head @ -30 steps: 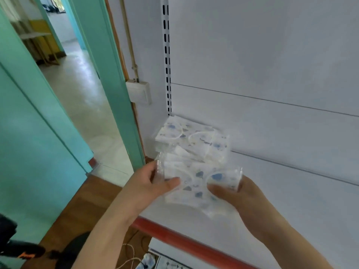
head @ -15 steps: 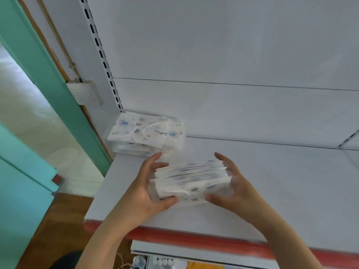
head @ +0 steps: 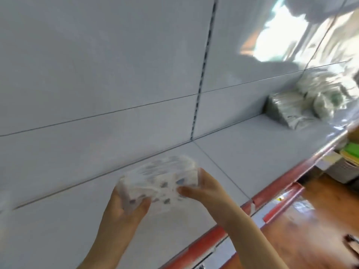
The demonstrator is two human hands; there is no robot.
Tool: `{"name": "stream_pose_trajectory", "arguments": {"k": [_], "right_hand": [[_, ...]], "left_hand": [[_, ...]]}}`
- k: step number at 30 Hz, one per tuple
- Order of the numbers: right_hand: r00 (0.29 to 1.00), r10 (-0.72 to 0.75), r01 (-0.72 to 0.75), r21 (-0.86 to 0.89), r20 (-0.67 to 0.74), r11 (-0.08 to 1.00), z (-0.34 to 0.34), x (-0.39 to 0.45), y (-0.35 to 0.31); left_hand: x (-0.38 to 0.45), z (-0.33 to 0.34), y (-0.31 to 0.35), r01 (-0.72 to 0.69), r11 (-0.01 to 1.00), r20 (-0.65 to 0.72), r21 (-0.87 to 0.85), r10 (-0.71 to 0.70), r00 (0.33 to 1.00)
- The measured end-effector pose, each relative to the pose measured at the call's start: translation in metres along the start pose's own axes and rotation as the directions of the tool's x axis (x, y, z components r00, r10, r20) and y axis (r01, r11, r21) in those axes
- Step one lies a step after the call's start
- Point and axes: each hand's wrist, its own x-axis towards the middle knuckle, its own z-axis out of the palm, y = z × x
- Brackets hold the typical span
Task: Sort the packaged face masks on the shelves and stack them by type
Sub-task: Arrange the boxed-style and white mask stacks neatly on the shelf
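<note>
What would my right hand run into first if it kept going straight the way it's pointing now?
The right hand points up-left into the bundle of patterned masks that it grips together with the left hand. Past that lies bare shelf, then probably the white back panel; blur leaves depth unclear.

no text, label or number is legible anywhere here.

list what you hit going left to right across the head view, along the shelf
left hand → stack of patterned face masks, gripped at both ends → right hand → slotted upright on the back panel → clear-wrapped mask bundles at the far right of the white shelf
</note>
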Motion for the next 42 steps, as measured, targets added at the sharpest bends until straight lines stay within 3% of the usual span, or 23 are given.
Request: {"name": "stream_pose_trajectory", "arguments": {"k": [4,7,14,17,20,22,26,30,33,36,38,42], "right_hand": [[0.984,-0.024,0.026,0.008,-0.177,1.0,-0.113,0.01,-0.001],[0.974,-0.057,0.056,-0.013,-0.221,0.998,-0.201,0.034,-0.004],[0.972,-0.073,0.038,-0.16,-0.224,0.986,-0.397,0.146,-0.023],[0.966,-0.083,0.027,-0.221,-0.247,0.975,-0.435,0.194,-0.036],[0.978,0.0,-0.06,-0.282,-0.209,0.958,-0.446,0.219,-0.028],[0.975,0.042,-0.108,-0.299,-0.218,0.948,-0.443,0.223,-0.015],[0.952,-0.017,-0.105,-0.379,-0.306,0.919,-0.44,0.227,-0.013],[0.907,-0.162,-0.11,-0.592,-0.387,0.798,-0.439,0.219,-0.015],[0.91,-0.276,-0.033,-0.718,-0.309,0.695,-0.432,0.21,-0.018],[0.928,-0.348,0.014,-0.925,-0.129,0.381,-0.427,0.215,-0.01],[0.946,-0.32,0.018,-0.974,-0.058,0.227,-0.43,0.221,-0.005],[0.967,-0.254,0.005,-0.995,-0.022,0.104,-0.441,0.223,-0.013]], "left_hand": [[0.045,0.123,0.018,-0.037,0.999,0.173,0.002,0.036,0.984],[0.08,0.208,0.036,-0.15,0.987,0.263,0.059,0.129,0.956],[0.184,0.379,0.085,-0.265,0.948,0.14,0.175,0.243,0.96],[0.216,0.421,0.094,-0.251,0.948,0.058,0.196,0.245,0.968],[0.235,0.443,0.082,-0.119,0.982,-0.023,0.147,0.124,0.992],[0.235,0.454,0.074,-0.094,0.981,-0.02,0.171,0.099,0.995],[0.238,0.476,0.079,-0.086,0.988,-0.017,0.125,0.089,0.996],[0.235,0.485,0.085,-0.064,0.986,-0.013,0.151,0.067,0.998],[0.228,0.485,0.084,-0.02,0.977,-0.025,0.211,0.026,0.999],[0.229,0.489,0.077,-0.063,0.966,0.004,0.252,0.064,0.998],[0.231,0.489,0.076,-0.099,0.96,0.044,0.262,0.091,0.995],[0.229,0.483,0.08,-0.147,0.932,0.129,0.33,0.11,0.985]]}}
